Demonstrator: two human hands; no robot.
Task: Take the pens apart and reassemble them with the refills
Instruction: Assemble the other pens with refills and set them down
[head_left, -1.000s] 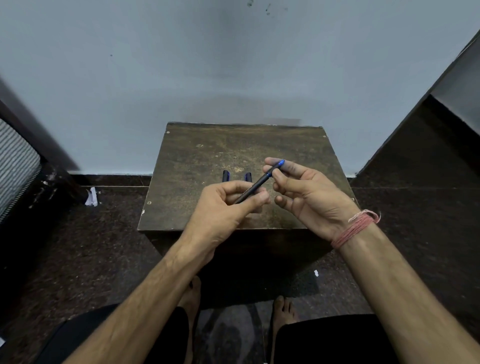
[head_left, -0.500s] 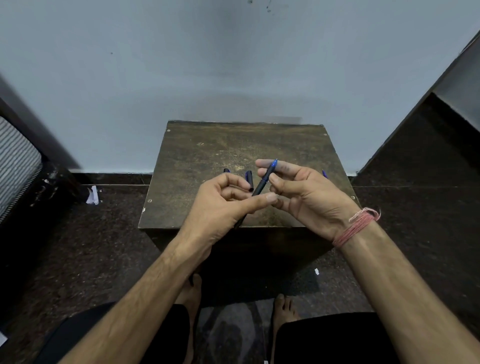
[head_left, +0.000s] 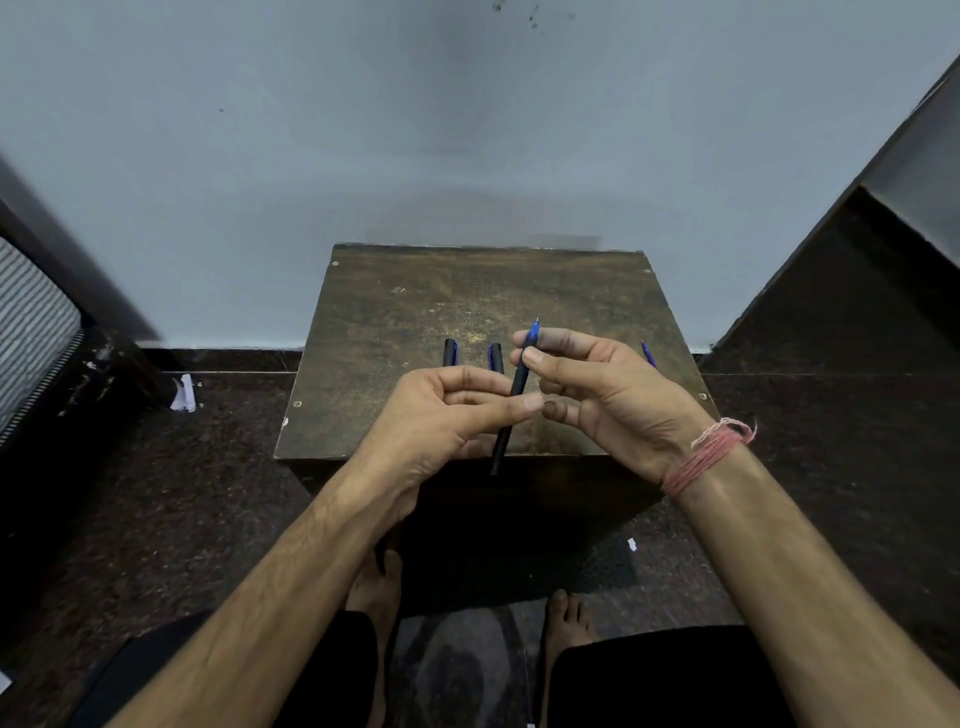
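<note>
Far left: striped fabric (head_left: 31, 332) at the edge of view, a scrap of paper (head_left: 183, 396) on the dark floor (head_left: 156, 519).

Left hand (head_left: 441, 415) curled, thumb and fingers pinching the middle of a black pen (head_left: 511, 402). Pen held between both hands, above the near edge of the counter (head_left: 415, 312) — long axis nearly upright in view, leaning slightly right, blue tip (head_left: 533, 332) pointing away toward the wall, blunt back end hanging down past the counter's front edge. Two black caps (head_left: 450, 353) lying on the counter just beyond the left hand, side by side, partly hidden by the knuckles.

Right hand (head_left: 613, 395) pinching the upper end of the same pen, thumb and forefinger closed just below the blue tip, remaining fingers loosely curled beneath. Both hands about equally near; right one on the end that likely unscrews or pulls — probably a twist or pull along the pen's axis, left hand bracing the barrel. Risk, as a guess: thin refill slipping out and rolling off the small top.

Blue sliver (head_left: 648, 356) on the counter behind the right hand — perhaps a refill, too hidden to say. Pink thread band (head_left: 711, 457) on the right wrist. Counter worn, brown, small, pushed against a pale wall (head_left: 467, 130); dark slanted surface at far right.
</note>
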